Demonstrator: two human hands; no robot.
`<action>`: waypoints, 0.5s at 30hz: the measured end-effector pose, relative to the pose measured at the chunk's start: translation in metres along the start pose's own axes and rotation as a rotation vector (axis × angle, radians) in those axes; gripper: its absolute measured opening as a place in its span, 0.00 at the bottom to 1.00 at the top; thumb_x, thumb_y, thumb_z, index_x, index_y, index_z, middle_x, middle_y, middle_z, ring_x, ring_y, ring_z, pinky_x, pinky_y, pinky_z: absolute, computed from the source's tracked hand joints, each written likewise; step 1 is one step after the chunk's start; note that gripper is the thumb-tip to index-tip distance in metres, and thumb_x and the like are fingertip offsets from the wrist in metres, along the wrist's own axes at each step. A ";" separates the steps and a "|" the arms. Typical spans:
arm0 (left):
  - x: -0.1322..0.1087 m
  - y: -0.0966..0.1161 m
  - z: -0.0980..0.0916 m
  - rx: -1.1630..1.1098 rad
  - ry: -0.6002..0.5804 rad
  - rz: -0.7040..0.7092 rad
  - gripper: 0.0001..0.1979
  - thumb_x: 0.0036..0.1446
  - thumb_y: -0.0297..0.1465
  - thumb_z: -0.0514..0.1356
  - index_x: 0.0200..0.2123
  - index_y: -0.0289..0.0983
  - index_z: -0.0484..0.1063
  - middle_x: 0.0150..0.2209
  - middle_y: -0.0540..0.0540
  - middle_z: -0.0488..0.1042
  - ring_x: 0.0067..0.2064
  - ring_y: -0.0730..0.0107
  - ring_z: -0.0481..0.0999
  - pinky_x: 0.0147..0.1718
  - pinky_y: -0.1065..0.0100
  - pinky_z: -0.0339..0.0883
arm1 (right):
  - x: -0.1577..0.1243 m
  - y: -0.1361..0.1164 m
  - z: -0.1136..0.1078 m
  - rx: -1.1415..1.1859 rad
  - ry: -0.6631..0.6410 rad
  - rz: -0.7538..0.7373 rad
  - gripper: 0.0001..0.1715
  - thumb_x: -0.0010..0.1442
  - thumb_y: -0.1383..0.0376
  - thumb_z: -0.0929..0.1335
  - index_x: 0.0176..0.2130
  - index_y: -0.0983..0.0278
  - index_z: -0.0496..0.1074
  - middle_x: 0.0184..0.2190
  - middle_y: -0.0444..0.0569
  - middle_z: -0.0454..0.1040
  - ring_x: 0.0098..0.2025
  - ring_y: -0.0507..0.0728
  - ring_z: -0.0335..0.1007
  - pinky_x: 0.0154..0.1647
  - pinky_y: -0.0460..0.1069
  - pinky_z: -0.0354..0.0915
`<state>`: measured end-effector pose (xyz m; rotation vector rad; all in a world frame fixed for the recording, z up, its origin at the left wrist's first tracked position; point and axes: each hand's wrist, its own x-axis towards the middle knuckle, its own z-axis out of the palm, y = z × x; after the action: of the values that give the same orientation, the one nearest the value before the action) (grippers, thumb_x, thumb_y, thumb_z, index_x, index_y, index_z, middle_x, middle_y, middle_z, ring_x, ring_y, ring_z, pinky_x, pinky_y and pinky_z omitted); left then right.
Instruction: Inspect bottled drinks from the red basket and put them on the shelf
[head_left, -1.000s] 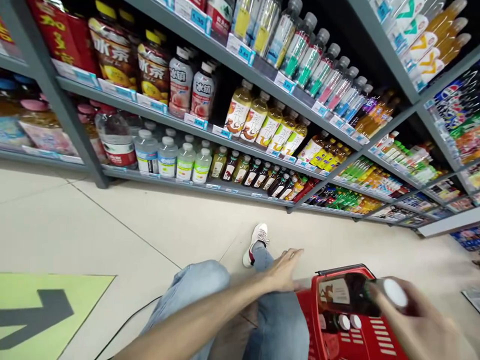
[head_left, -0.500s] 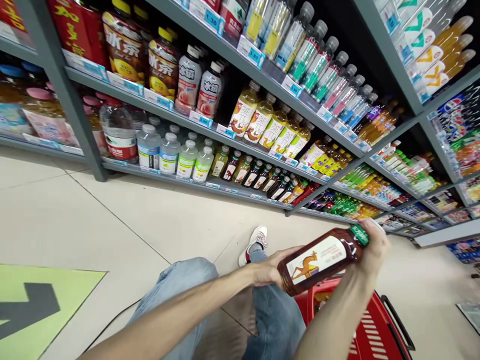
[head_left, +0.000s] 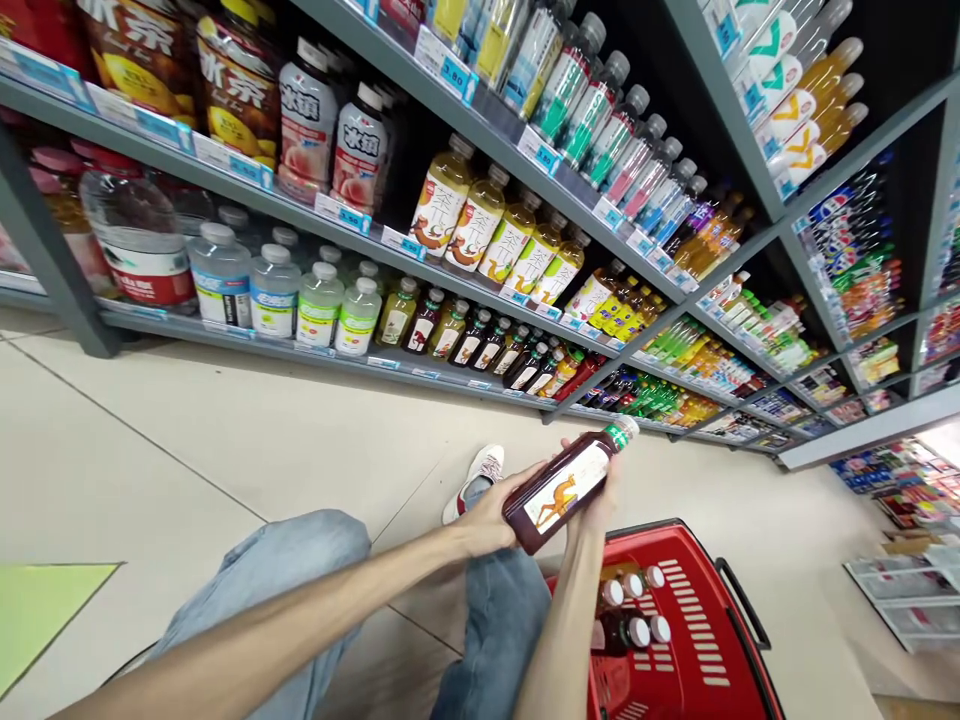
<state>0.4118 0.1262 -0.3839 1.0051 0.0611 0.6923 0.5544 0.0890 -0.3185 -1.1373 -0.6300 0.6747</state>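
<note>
A dark red-brown juice bottle (head_left: 562, 487) with a white label and an orange animal picture is tilted between both my hands, its green-banded, white-topped cap pointing up to the right. Around the bottle's base, my left hand (head_left: 489, 520) is closed. My right hand (head_left: 602, 500) grips it from behind and below near the neck; part of those fingers is hidden by the bottle. Below and to the right stands a red shopping basket (head_left: 697, 610), holding several bottles (head_left: 637, 632) with white caps.
Grey shelves (head_left: 420, 375) full of drinks run from the left to the far right. Similar dark bottles (head_left: 529, 365) stand on the lowest shelf. A shoe (head_left: 480, 475) rests on the tiled floor (head_left: 322, 450). A green floor marking (head_left: 52, 610) lies at the lower left.
The bottle has moved left and farther from the camera, still in both hands. My view has shifted right, so more of the basket and the bottles inside it shows.
</note>
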 end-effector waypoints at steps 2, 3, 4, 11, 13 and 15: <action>-0.001 0.002 0.004 0.068 0.021 0.011 0.57 0.33 0.17 0.69 0.70 0.38 0.58 0.68 0.35 0.64 0.67 0.43 0.64 0.67 0.47 0.56 | 0.001 0.005 -0.002 -0.044 -0.002 -0.016 0.37 0.60 0.39 0.65 0.53 0.64 0.70 0.39 0.53 0.82 0.34 0.60 0.80 0.39 0.55 0.75; -0.001 0.004 0.006 0.107 0.021 0.016 0.57 0.33 0.17 0.68 0.70 0.39 0.58 0.69 0.36 0.63 0.67 0.43 0.64 0.67 0.48 0.57 | 0.001 0.006 -0.003 -0.038 0.005 -0.023 0.36 0.60 0.40 0.65 0.53 0.64 0.70 0.38 0.52 0.82 0.33 0.60 0.80 0.39 0.55 0.75; -0.002 0.006 0.007 0.141 0.015 0.014 0.57 0.33 0.16 0.67 0.70 0.39 0.58 0.69 0.36 0.63 0.67 0.44 0.65 0.66 0.49 0.58 | 0.000 0.006 -0.003 -0.007 0.020 -0.015 0.35 0.60 0.40 0.65 0.52 0.64 0.70 0.37 0.52 0.83 0.33 0.59 0.80 0.38 0.54 0.75; -0.003 0.033 0.013 0.193 -0.054 -0.155 0.57 0.34 0.19 0.68 0.70 0.40 0.55 0.67 0.37 0.64 0.65 0.45 0.67 0.60 0.52 0.66 | -0.013 -0.006 0.001 0.249 0.175 0.070 0.33 0.60 0.41 0.61 0.44 0.64 0.75 0.32 0.50 0.83 0.29 0.59 0.78 0.34 0.54 0.74; -0.004 0.045 0.015 0.201 -0.097 -0.232 0.59 0.34 0.20 0.69 0.71 0.39 0.52 0.67 0.37 0.64 0.64 0.45 0.68 0.60 0.51 0.65 | -0.015 -0.009 0.000 0.277 0.209 0.039 0.32 0.60 0.42 0.61 0.43 0.64 0.75 0.33 0.50 0.82 0.31 0.59 0.79 0.35 0.53 0.74; -0.007 0.056 0.015 0.198 -0.154 -0.300 0.60 0.34 0.21 0.70 0.72 0.42 0.51 0.68 0.40 0.63 0.66 0.46 0.65 0.63 0.51 0.62 | -0.017 -0.010 -0.001 0.296 0.206 0.050 0.32 0.61 0.43 0.61 0.44 0.64 0.75 0.34 0.50 0.82 0.33 0.59 0.79 0.36 0.53 0.74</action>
<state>0.3837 0.1306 -0.3335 1.2066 0.1454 0.3379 0.5460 0.0726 -0.3109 -0.9332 -0.3150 0.6592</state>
